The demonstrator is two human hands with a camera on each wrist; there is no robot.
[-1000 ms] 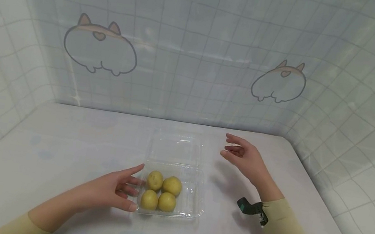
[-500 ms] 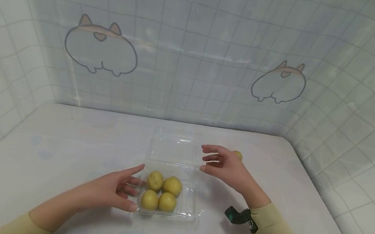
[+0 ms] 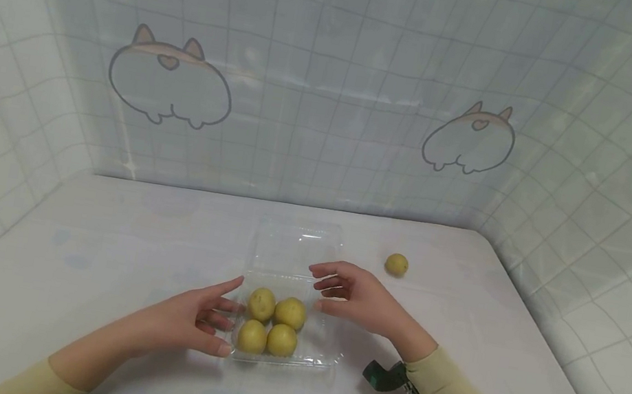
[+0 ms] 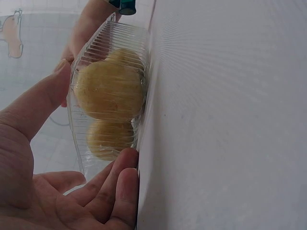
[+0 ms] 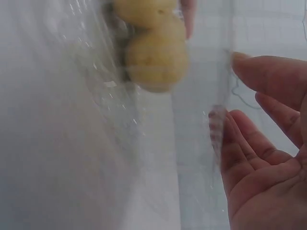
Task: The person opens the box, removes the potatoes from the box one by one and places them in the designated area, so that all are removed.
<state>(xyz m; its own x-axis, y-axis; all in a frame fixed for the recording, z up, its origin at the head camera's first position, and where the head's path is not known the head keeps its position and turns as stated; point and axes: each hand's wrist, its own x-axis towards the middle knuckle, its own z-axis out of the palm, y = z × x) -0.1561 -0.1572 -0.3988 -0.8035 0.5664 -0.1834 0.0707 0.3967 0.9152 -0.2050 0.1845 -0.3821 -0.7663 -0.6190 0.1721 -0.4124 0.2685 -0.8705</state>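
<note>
A clear plastic clamshell box (image 3: 320,337) lies open on the table, its lid (image 3: 294,249) folded back to the far side. Several round yellow things that look like small potatoes (image 3: 282,340) sit grouped in the left of its base. My left hand (image 3: 185,318) rests against the box's left side, thumb at the near corner and fingers spread along the wall. Over the box's far right part hovers my right hand (image 3: 358,298), fingers loosely bent and holding nothing. In the right wrist view, the box wall (image 5: 163,143) stands close before the right fingers.
One more yellow round potato-like thing (image 3: 397,264) lies on the table beyond the right hand. The white table (image 3: 113,247) is bounded by grid-patterned sheets (image 3: 318,107) at the back and both sides. A dark wrist device (image 3: 386,376) hangs at the right sleeve.
My right hand has moved left and nearer, from beside the lid to over the box's right part, uncovering the lone yellow thing behind it. The left hand and the box stay put.
</note>
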